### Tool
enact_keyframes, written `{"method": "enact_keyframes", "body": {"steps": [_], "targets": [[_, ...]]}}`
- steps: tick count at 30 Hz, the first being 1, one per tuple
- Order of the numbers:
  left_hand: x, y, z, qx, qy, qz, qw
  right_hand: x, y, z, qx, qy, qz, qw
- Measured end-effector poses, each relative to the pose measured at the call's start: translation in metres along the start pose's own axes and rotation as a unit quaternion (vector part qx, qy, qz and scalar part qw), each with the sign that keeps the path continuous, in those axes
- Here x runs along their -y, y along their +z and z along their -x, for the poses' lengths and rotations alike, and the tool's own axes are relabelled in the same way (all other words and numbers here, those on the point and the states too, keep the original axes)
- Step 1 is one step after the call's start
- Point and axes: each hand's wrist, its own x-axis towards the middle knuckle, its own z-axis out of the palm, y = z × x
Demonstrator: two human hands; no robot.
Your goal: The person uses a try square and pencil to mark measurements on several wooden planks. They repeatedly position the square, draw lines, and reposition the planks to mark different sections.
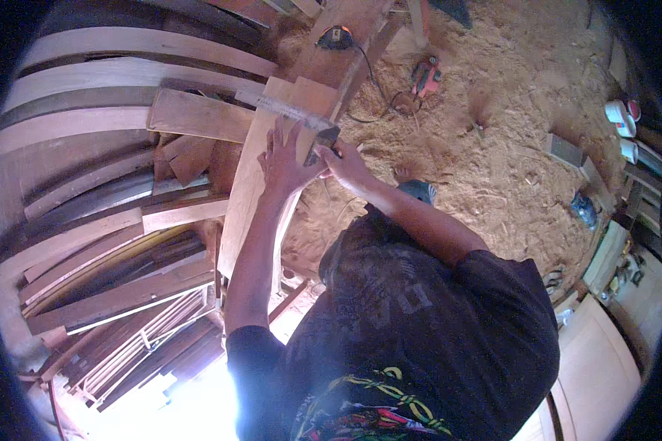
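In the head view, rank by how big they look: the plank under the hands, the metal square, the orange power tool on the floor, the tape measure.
1. Plank, by far.
2. Metal square.
3. Orange power tool and tape measure look about alike; both lie farther from the camera, so I won't rank them.

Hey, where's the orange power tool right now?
In the head view, the orange power tool lies on the sawdust-covered floor at upper centre-right, just right of the wooden plank, its cord trailing left.

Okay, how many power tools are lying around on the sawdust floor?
1 for sure: an orange power tool on the sawdust floor past the plank's far end, its cord trailing left. Others may be hidden under the sawdust or behind the person.
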Motion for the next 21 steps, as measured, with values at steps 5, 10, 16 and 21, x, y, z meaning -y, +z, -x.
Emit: {"method": "enact_keyframes", "body": {"steps": [5,10,16,21], "targets": [[0.013,0.007,0.013,-0.012,0.009,0.032,0.999,-0.009,0.012,0.008,-0.006,0.0,-0.018,1.0],[0.012,0.009,0.006,-0.028,0.039,0.045,0.998,-0.006,0.013,0.005,-0.025,-0.003,0.006,1.0],[0.01,0.008,0.002,-0.032,0.037,0.032,0.998,-0.005,0.012,0.001,-0.041,-0.021,0.027,0.999],[0.009,0.006,0.001,-0.028,0.037,0.044,0.998,-0.009,0.011,-0.004,-0.04,-0.016,0.017,0.999]]}}
